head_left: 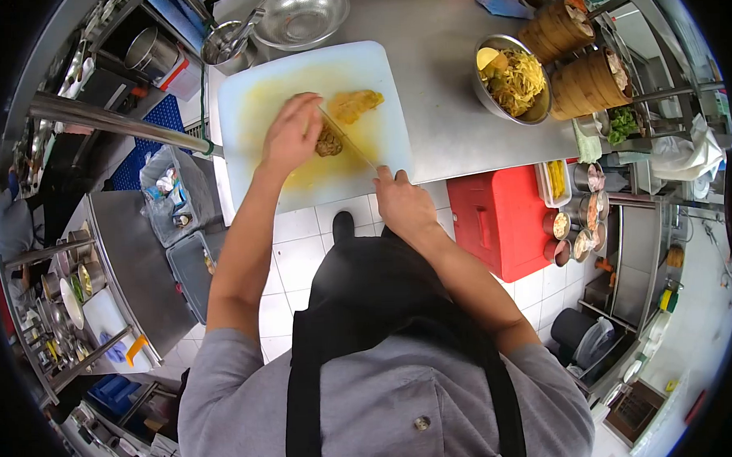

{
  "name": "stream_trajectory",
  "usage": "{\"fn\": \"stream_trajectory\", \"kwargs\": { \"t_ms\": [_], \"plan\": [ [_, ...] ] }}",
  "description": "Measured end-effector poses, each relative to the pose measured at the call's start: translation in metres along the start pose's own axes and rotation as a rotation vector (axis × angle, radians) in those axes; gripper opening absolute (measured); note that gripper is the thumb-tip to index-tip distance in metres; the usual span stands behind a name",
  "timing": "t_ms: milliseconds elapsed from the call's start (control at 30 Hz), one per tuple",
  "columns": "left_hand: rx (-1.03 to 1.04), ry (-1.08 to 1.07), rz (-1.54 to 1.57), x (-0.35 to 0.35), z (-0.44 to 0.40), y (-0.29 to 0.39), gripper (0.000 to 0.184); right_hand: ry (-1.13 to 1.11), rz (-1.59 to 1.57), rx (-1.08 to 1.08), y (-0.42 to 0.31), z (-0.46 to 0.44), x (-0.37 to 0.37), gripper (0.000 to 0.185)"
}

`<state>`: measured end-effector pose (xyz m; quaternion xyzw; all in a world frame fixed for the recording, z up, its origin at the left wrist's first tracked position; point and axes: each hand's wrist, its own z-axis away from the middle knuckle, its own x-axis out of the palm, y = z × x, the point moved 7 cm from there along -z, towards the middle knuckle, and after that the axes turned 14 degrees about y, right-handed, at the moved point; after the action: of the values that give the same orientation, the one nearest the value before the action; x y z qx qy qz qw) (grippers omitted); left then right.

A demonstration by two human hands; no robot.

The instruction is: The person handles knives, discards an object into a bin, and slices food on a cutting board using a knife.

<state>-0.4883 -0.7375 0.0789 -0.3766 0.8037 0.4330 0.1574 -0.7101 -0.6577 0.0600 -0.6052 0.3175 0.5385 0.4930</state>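
A white cutting board (243, 184), stained yellow, lies on the steel counter in front of me. My right hand (404, 201) is closed around the handle of a knife (348, 139), whose blade slants up and left across the board. Beside the blade, a dark brown, rough-surfaced piece of food (328, 143) rests on the board. The curled fingers of my left hand (292, 133) press against this piece, hiding part of it. On the blade's other side sits a flat yellow piece of food (355, 105), apart from both hands.
Behind the board stand a steel colander (302, 17) and a metal pot (229, 49) with utensils. To the right are a bowl of yellow shredded food (512, 80) and bamboo steamers (591, 84). A red box (495, 224) stands below the counter's right side.
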Motion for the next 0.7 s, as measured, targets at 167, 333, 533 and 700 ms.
{"fn": "stream_trajectory", "kwargs": {
  "t_ms": [167,333,533,700],
  "plan": [
    [-0.204,-0.042,0.161,0.006,0.047,-0.011,0.025,-0.036,0.018,-0.015,0.003,0.005,0.017,0.036],
    [-0.151,-0.140,0.149,0.023,0.056,-0.014,0.031,-0.013,0.006,-0.008,-0.016,0.017,-0.015,0.033],
    [-0.131,-0.141,0.149,0.025,0.057,-0.019,0.033,-0.028,0.012,-0.001,-0.026,0.034,-0.025,0.030],
    [-0.109,-0.115,0.144,0.024,0.055,-0.017,0.034,-0.061,0.038,0.033,-0.030,0.043,-0.038,0.025]
  ]
}}
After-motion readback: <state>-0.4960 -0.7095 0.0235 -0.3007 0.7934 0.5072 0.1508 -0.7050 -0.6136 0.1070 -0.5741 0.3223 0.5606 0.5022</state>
